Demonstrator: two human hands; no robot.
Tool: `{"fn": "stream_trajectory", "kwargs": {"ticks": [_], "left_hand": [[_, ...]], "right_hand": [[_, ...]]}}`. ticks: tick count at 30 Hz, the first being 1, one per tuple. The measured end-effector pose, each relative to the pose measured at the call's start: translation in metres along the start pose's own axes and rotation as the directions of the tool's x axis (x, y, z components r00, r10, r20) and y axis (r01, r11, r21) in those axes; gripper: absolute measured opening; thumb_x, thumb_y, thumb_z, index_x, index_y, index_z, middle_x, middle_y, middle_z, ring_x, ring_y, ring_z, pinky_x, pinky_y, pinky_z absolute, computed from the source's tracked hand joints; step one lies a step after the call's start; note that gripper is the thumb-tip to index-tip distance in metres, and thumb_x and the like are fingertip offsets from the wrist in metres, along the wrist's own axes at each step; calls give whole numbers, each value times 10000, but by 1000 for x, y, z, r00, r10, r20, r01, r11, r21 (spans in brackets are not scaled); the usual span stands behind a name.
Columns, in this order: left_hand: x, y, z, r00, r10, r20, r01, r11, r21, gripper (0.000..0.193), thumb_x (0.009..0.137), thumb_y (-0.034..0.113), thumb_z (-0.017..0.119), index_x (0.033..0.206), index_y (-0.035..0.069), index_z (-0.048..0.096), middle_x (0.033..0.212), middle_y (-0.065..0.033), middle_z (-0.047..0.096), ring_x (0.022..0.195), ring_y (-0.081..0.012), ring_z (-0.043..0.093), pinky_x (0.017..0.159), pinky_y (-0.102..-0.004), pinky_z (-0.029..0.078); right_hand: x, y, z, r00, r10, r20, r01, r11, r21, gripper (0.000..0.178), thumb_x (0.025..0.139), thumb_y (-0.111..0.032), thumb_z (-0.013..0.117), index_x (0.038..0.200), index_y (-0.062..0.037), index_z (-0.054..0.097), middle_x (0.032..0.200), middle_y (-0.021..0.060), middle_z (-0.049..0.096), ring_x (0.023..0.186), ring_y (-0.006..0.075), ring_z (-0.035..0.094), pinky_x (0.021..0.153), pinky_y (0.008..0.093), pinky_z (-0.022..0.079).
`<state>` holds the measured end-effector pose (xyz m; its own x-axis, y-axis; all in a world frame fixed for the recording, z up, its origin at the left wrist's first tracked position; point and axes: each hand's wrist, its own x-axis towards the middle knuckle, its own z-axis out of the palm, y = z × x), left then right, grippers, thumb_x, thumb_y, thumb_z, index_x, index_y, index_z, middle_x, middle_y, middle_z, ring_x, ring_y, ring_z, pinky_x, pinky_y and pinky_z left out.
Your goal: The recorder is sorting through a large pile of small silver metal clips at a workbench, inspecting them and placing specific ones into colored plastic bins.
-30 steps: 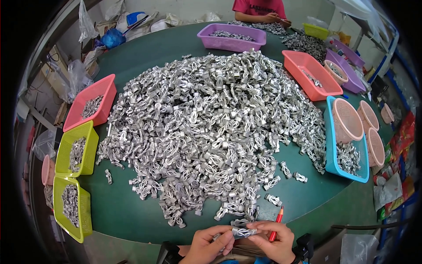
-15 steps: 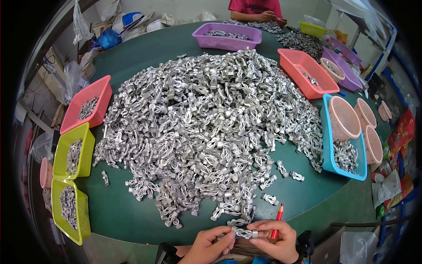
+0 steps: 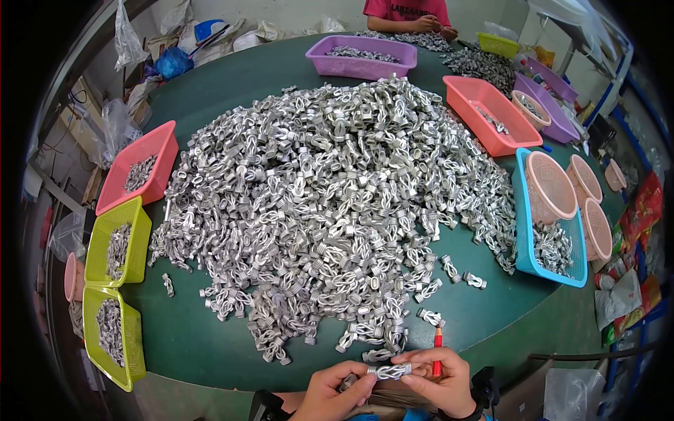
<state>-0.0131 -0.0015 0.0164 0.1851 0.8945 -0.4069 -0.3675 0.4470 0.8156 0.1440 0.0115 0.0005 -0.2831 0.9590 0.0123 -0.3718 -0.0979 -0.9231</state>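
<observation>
A silvery twisted metal piece with ribbed ends (image 3: pixel 391 372) is stretched between my two hands at the table's near edge. My left hand (image 3: pixel 335 393) pinches its left end, and a second grey piece (image 3: pixel 347 381) shows within that hand's curled fingers. On the other end, the fingertips of my right hand (image 3: pixel 448 386) are closed. A red pencil (image 3: pixel 437 354) is also tucked in my right hand, standing nearly upright with its tip up. Just beyond my hands spreads a large pile of the same metal pieces (image 3: pixel 330 203).
Baskets partly filled with pieces ring the green table (image 3: pixel 196 337): yellow-green (image 3: pixel 140 337) and pink (image 3: pixel 172 151) at left, purple (image 3: pixel 361 68) at the back, pink (image 3: pixel 491 144) and blue (image 3: pixel 554 275) at right. Across the table, a person in a pink shirt (image 3: pixel 407 8) handles more pieces.
The metal piece has turned slightly between my fingers and its right end sits higher. The red pencil has swung to the left and stands more upright. The pile looks the same.
</observation>
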Motion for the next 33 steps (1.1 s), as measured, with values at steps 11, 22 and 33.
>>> {"fn": "stream_trajectory", "kwargs": {"ticks": [11, 22, 33], "left_hand": [[0, 2, 0, 905, 417, 86, -414, 813, 409, 182, 669, -2, 570, 848, -6, 542, 630, 4, 459, 516, -41, 367, 438, -166, 269], [-4, -1, 4, 927, 374, 12, -348, 848, 400, 237, 634, -24, 602, 862, -10, 539, 618, -14, 466, 537, -60, 402, 468, -177, 318], [-1, -1, 9, 950, 313, -17, -269, 840, 471, 228, 655, -14, 582, 878, -11, 533, 635, -16, 482, 546, -61, 407, 483, -176, 338]], "right_hand": [[3, -2, 8, 991, -5, -131, -2, 998, -59, 160, 743, 20, 454, 893, 7, 398, 733, 149, 548, 726, 170, 532, 671, 272, 416], [-2, 2, 1, 985, -173, -10, 173, 985, -10, 349, 665, 156, 463, 962, -11, 388, 964, 175, 462, 921, 221, 468, 764, 294, 394], [-5, -9, 4, 968, -245, -48, 231, 952, -203, 342, 646, 147, 502, 931, -11, 399, 936, 176, 481, 885, 230, 492, 739, 308, 409]]}}
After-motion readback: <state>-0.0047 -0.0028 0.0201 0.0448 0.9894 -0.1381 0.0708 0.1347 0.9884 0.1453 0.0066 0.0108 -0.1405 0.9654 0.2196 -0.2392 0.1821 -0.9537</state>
